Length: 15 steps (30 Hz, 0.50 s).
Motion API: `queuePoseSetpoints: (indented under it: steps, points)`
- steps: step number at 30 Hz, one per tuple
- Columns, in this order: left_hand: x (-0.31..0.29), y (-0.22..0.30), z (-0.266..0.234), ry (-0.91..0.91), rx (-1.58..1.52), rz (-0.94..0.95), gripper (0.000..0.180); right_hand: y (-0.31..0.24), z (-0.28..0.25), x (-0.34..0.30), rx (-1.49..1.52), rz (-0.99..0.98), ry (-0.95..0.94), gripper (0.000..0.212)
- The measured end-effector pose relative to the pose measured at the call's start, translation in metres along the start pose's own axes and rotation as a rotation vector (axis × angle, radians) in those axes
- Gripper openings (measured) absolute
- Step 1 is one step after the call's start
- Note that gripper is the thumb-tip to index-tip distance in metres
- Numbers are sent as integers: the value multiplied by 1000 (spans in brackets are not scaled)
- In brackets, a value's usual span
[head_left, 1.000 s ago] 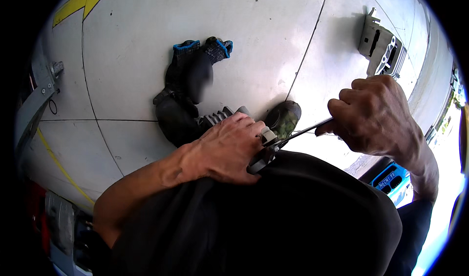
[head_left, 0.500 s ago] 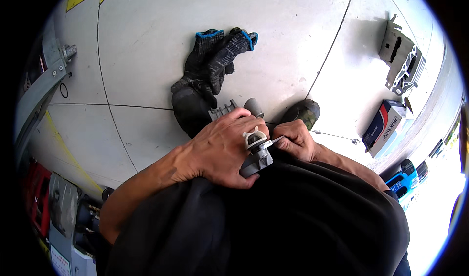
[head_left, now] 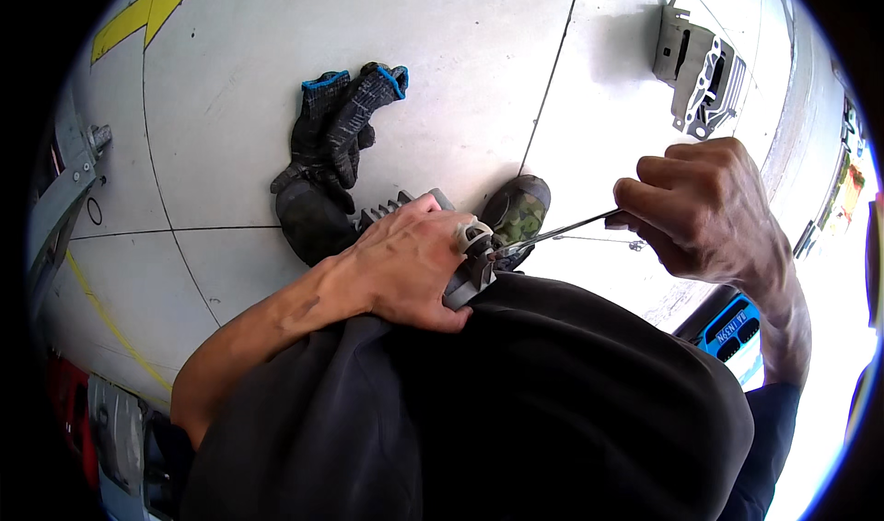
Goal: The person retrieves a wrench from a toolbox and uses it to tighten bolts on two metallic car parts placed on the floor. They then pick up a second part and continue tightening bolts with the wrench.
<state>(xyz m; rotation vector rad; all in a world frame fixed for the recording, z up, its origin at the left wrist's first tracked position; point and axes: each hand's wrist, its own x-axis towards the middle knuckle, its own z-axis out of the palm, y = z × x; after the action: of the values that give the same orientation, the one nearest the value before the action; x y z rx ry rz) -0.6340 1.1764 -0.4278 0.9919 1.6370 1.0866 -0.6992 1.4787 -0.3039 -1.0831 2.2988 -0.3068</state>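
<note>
In my left hand (head_left: 405,268) is a grey part with ribbed fins (head_left: 387,206) and a cylindrical end, its middle hidden under my fingers. A white plastic ring (head_left: 473,235) sits at its near end, beside a dark fitting. My right hand (head_left: 704,212) is closed around one end of a thin, metallic-looking strip or rod (head_left: 562,231). The strip slants down leftward and its other end meets the part next to the ring. Whether it is fastened there or only touching, I cannot tell.
Dark knitted gloves with blue cuffs (head_left: 341,125) lie on the pale tiled floor by my left shoe (head_left: 313,217). My camouflage shoe (head_left: 520,210) is to the right. A grey metal bracket (head_left: 700,70) rests at far right, a metal frame (head_left: 74,171) at left. A blue car (head_left: 732,327) is outside.
My right hand has moved up and to the right, away from the part, drawing the thin strip out straight. My left hand keeps its hold. The whole view has shifted slightly.
</note>
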Motion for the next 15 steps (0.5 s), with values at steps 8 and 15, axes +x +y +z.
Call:
queuePoseSetpoints:
  steps: [8, 15]
  points:
    - [16, -1, -4, -71, 35, -19, 45, -4, -48, 49, -292, -150, -151, 30]
    - [8, 1, 1, -27, 14, -31, 44, 0, -48, 76, -124, -125, -289, 29]
